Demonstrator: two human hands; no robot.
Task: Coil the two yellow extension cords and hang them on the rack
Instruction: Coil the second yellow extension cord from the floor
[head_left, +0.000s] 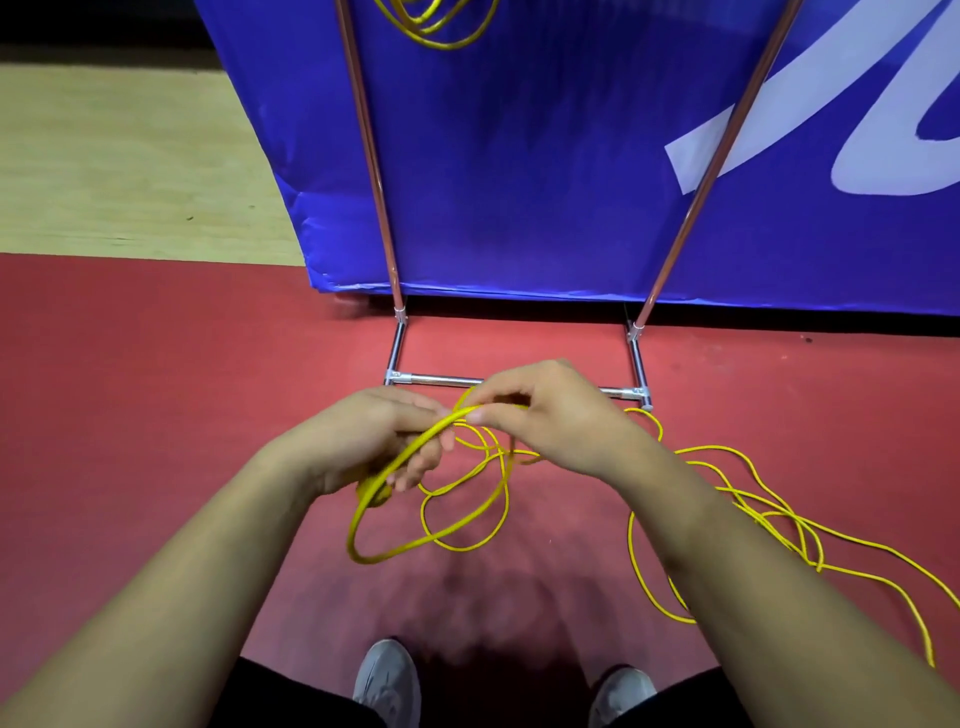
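A coiled yellow cord (436, 26) hangs at the top of the metal rack (382, 208), seen only partly at the frame's upper edge. A second yellow cord (467, 525) forms a few loops under my hands, while the rest trails loose over the red floor to the right (779, 519). My left hand (379, 441) grips the gathered loops, fingers curled round them. My right hand (550, 415) pinches the cord's strand just beside the left hand, above the rack's base bar (441, 380).
A blue banner (571, 182) with white lettering stands behind the rack. The rack's base legs (638, 358) lie on the red floor (156, 389). Wooden flooring (130, 156) lies at the far left. My two grey shoes (387, 680) show at the bottom.
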